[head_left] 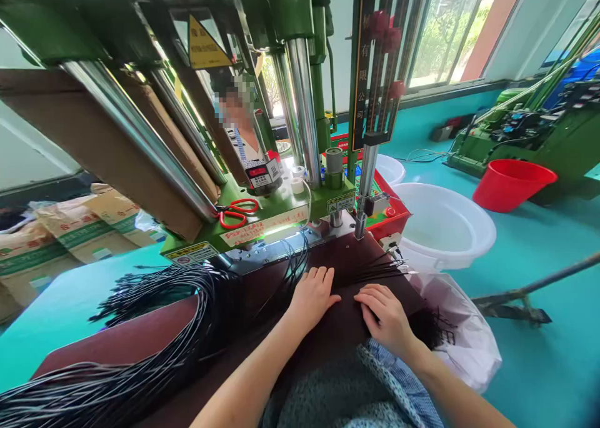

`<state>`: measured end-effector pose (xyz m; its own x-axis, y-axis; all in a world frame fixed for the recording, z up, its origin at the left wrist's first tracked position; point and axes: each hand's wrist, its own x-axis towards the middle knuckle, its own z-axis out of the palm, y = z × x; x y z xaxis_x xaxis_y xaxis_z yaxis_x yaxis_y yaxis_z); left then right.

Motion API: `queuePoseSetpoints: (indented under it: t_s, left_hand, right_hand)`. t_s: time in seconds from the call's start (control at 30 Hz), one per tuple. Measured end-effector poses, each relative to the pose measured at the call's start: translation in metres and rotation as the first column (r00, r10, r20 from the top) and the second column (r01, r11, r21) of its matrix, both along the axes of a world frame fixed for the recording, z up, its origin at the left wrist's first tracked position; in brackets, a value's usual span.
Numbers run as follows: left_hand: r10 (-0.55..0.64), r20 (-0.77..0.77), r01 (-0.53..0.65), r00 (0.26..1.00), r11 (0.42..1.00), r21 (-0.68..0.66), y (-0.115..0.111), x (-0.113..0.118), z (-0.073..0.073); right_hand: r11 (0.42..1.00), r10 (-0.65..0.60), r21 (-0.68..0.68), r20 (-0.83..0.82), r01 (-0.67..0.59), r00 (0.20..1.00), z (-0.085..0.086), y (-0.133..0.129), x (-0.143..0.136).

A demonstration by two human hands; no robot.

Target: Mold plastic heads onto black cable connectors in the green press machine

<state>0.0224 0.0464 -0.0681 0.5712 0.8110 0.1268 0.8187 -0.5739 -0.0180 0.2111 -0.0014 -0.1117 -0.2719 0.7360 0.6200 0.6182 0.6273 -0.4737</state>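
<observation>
My left hand (pixel 313 298) lies palm down on the dark brown worktop (pixel 347 250), its fingers stretched forward and its thumb out to the side. Just beyond its fingertips, several thin black cables (pixel 296 259) run up to the metal plate (pixel 262 252) at the foot of the green press (pixel 262 222). My right hand (pixel 387 315) rests at the right of the worktop, fingers loosely bent and thumb apart, with nothing visible in it. Close behind that hand lie a few black cables with small connectors (pixel 397 252). A thick bundle of black cables (pixel 201 309) curves across the left side.
Red-handled scissors (pixel 239 212) lie on the press bed. A red control box (pixel 394 218), a large white tub (pixel 445 222) and a white bag (pixel 469 337) stand at the right. Paper sacks (pixel 70 228) line the left. Another person (pixel 246 144) is behind the press.
</observation>
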Motion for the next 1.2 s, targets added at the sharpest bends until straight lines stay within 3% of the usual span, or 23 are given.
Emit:
queuePoseSetpoints:
  t_s: [0.13, 0.27, 0.33, 0.4, 0.47, 0.5, 0.57, 0.6, 0.67, 0.77, 0.83, 0.9, 0.97, 1.0, 1.03, 1.07, 1.13, 1.17, 1.2]
  left_hand:
    - [-0.028, -0.163, 0.011, 0.986, 0.994, -0.108, 0.020, 0.016, -0.005]
    - [-0.056, -0.209, 0.023, 0.976, 0.987, -0.157, 0.030, 0.020, -0.004]
    - [-0.033, -0.183, 0.002, 0.983, 0.986, -0.167, 0.031, 0.018, 0.000]
    - [0.010, -0.113, -0.032, 0.994, 0.981, -0.192, 0.028, 0.014, 0.008]
    - [0.040, -0.037, -0.047, 0.999, 0.976, -0.211, 0.019, 0.011, 0.020]
    - [0.044, -0.010, -0.045, 0.999, 0.976, -0.212, 0.012, 0.009, 0.027]
    - [0.062, 0.014, -0.058, 0.998, 0.976, -0.209, -0.008, 0.007, 0.040]
    - [0.084, 0.019, -0.077, 0.996, 0.972, -0.221, -0.020, 0.005, 0.044]
    - [0.139, 0.058, -0.118, 0.989, 0.955, -0.273, -0.047, -0.002, 0.044]
    - [0.184, 0.222, -0.099, 0.957, 0.933, -0.346, -0.086, -0.021, 0.018]
    - [0.210, 0.311, -0.069, 0.927, 0.910, -0.409, -0.107, -0.037, -0.007]
    - [0.258, 0.305, -0.051, 0.917, 0.833, -0.551, -0.120, -0.048, -0.027]
    - [0.292, 0.356, 0.053, 0.888, 0.705, -0.708, -0.129, -0.047, -0.031]
    - [0.323, 0.443, 0.156, 0.836, 0.635, -0.757, -0.131, -0.041, -0.027]
    - [0.386, 0.558, 0.275, 0.735, 0.583, -0.765, -0.132, -0.033, -0.020]
    - [0.470, 0.659, 0.400, 0.587, 0.539, -0.741, -0.132, -0.022, -0.012]
    - [0.671, 0.719, 0.498, 0.180, 0.568, -0.655, -0.130, 0.003, 0.006]
    - [0.744, 0.667, 0.507, 0.038, 0.561, -0.655, -0.128, 0.015, 0.013]
    - [0.793, 0.606, 0.505, -0.060, 0.548, -0.666, -0.127, 0.025, 0.019]
  right_hand:
    - [1.000, -0.001, 0.006, -0.027, 0.001, 1.000, 0.000, -0.001, -0.001]
    - [1.000, 0.000, -0.009, -0.082, -0.001, 0.997, 0.000, -0.002, 0.000]
    - [0.997, 0.002, -0.078, -0.186, -0.017, 0.983, 0.001, -0.002, 0.000]
    - [0.961, -0.026, -0.262, -0.383, -0.082, 0.923, 0.006, -0.001, -0.002]
    - [0.842, -0.078, -0.451, -0.644, -0.296, 0.761, 0.015, 0.003, -0.006]
    - [0.763, -0.095, -0.467, -0.764, -0.446, 0.638, 0.022, 0.005, -0.008]
    - [0.646, -0.078, -0.328, -0.927, -0.690, 0.367, 0.038, 0.012, -0.013]
    - [0.619, -0.051, -0.233, -0.965, -0.750, 0.258, 0.047, 0.015, -0.014]
    - [0.613, -0.025, -0.139, -0.987, -0.778, 0.157, 0.064, 0.020, -0.015]
    - [0.628, -0.082, -0.192, -0.980, -0.754, 0.181, 0.081, 0.020, -0.015]
    - [0.586, -0.094, -0.242, -0.968, -0.773, 0.232, 0.087, 0.015, -0.018]
    - [0.508, -0.068, -0.289, -0.953, -0.811, 0.297, 0.087, 0.004, -0.026]
    - [0.447, 0.000, -0.347, -0.922, -0.825, 0.388, 0.085, -0.009, -0.039]
    - [0.438, 0.056, -0.373, -0.897, -0.818, 0.439, 0.083, -0.015, -0.046]
    - [0.442, 0.121, -0.387, -0.868, -0.809, 0.481, 0.081, -0.020, -0.052]
    - [0.448, 0.182, -0.393, -0.839, -0.803, 0.512, 0.080, -0.025, -0.057]
    - [0.435, 0.263, -0.413, -0.791, -0.800, 0.552, 0.079, -0.029, -0.062]
    - [0.405, 0.273, -0.431, -0.784, -0.806, 0.557, 0.080, -0.028, -0.062]
    - [0.360, 0.266, -0.442, -0.796, -0.821, 0.545, 0.082, -0.026, -0.061]
